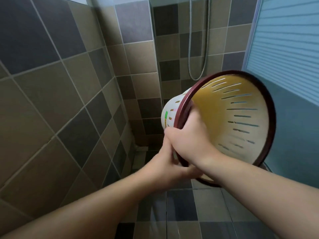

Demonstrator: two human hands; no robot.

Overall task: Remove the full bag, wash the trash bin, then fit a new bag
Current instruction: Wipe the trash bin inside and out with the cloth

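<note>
Trash bin (229, 118) held up in the air in a tiled shower corner, tipped on its side so its open mouth faces the camera; it is a pale plastic bin with rows of narrow slots through its wall and a dark red rim ring (269, 107) round the mouth; no bag shows inside it, and the inner wall looks yellowish toward the bottom; a small green label sits on the outer wall at the left.

Head view: the right hand (189, 142) has its grip closed on the near edge of the rim, thumb inside the bin and fingers wrapped over the outside; the left hand (165, 167) reaches up just under the right one, its fingers touching the lower edge of the rim, partly blurred and hidden behind the right wrist, so I cannot tell whether its grip is closed on the rim or only resting there; both forearms are bare.

Behind the bin a shower hose (198, 49) hangs in a loop on the brown and grey tiled wall (51, 83); a frosted ribbed glass door (290, 40) stands at the right; the tiled floor (181, 213) lies below.
</note>
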